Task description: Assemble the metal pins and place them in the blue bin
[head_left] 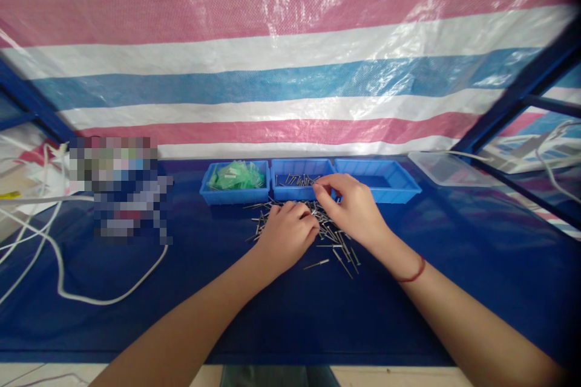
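A loose pile of thin metal blind rivets (338, 239) lies on the blue tabletop in front of three blue bins. My left hand (287, 234) rests on this pile with its fingers curled; shiny rivets show by its fingertips, but what it grips is hidden. Over the front right corner of the middle bin (302, 195) is my right hand (351, 202), thumb and forefinger pinched together. Anything between them is too small to make out. Several rivets (297, 180) lie inside that middle bin.
The left bin (236, 196) holds green plastic packets (238, 175). At the right stands another blue bin (379, 193), with a clear plastic lid or tray (447, 169) beyond it. White cables (91, 300) and a blurred-out patch are on the left. Striped sheeting (272, 84) hangs behind.
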Motion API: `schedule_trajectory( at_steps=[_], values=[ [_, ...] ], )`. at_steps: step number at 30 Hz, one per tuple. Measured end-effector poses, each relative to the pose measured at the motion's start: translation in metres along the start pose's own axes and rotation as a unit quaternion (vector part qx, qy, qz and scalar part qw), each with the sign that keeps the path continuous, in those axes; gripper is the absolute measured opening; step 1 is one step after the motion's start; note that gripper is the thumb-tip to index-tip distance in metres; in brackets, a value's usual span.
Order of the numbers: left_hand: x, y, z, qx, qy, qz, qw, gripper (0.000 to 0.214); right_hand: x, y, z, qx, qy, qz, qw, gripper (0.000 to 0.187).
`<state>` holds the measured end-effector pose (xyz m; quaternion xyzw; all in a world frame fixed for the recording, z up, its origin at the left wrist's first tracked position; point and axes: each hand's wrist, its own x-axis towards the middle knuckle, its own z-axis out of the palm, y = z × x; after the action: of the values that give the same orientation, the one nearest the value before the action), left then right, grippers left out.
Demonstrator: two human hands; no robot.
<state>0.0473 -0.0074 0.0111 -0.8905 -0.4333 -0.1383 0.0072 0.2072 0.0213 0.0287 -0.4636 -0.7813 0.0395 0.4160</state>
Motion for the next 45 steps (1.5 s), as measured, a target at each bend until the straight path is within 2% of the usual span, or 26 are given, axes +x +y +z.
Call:
schedule_trajectory(
  at_steps=[8, 14, 16, 18, 20, 23, 25, 27, 31, 40, 45],
  values=[
    [0.0, 0.006, 0.004, 0.059, -0.005, 0.003, 0.998, 0.018, 0.01, -0.013, -0.008, 0.003, -0.053, -0.066, 0.996, 0.019],
    [0.003, 0.01, 0.0, 0.067, -0.002, 0.015, 0.998, 0.023, -0.008, -0.007, -0.004, 0.032, -0.059, -0.058, 0.996, 0.018],
    [0.002, 0.008, -0.005, 0.02, 0.018, -0.012, 1.0, 0.024, -0.015, -0.006, -0.002, 0.063, -0.051, -0.043, 0.996, 0.016],
    [-0.001, 0.003, -0.011, -0.072, 0.05, -0.066, 0.994, 0.023, -0.02, -0.006, -0.001, 0.114, -0.035, 0.0, 0.993, 0.015],
    [-0.005, -0.003, -0.017, -0.191, 0.088, -0.117, 0.97, 0.02, -0.022, -0.006, 0.002, 0.182, -0.033, 0.055, 0.981, 0.018],
    [-0.009, -0.01, -0.018, -0.329, 0.124, -0.158, 0.923, 0.013, -0.023, -0.007, 0.008, 0.271, -0.069, 0.1, 0.955, 0.019],
    [-0.011, -0.011, -0.015, -0.371, 0.129, -0.171, 0.904, 0.013, -0.023, -0.008, 0.01, 0.303, -0.082, 0.111, 0.943, 0.017],
    [-0.014, -0.01, -0.011, -0.385, 0.128, -0.174, 0.897, 0.013, -0.024, -0.009, 0.011, 0.318, -0.08, 0.12, 0.937, 0.016],
    [-0.019, -0.008, -0.009, -0.364, 0.125, -0.165, 0.908, 0.014, -0.029, -0.011, 0.01, 0.305, -0.074, 0.118, 0.942, 0.014],
    [-0.019, -0.008, -0.011, -0.309, 0.113, -0.143, 0.933, 0.016, -0.032, -0.017, 0.006, 0.252, -0.065, 0.05, 0.964, 0.007],
    [-0.02, -0.012, -0.017, -0.292, 0.123, -0.155, 0.936, 0.01, -0.027, -0.018, 0.003, 0.239, -0.061, 0.024, 0.969, 0.009]
  ],
)
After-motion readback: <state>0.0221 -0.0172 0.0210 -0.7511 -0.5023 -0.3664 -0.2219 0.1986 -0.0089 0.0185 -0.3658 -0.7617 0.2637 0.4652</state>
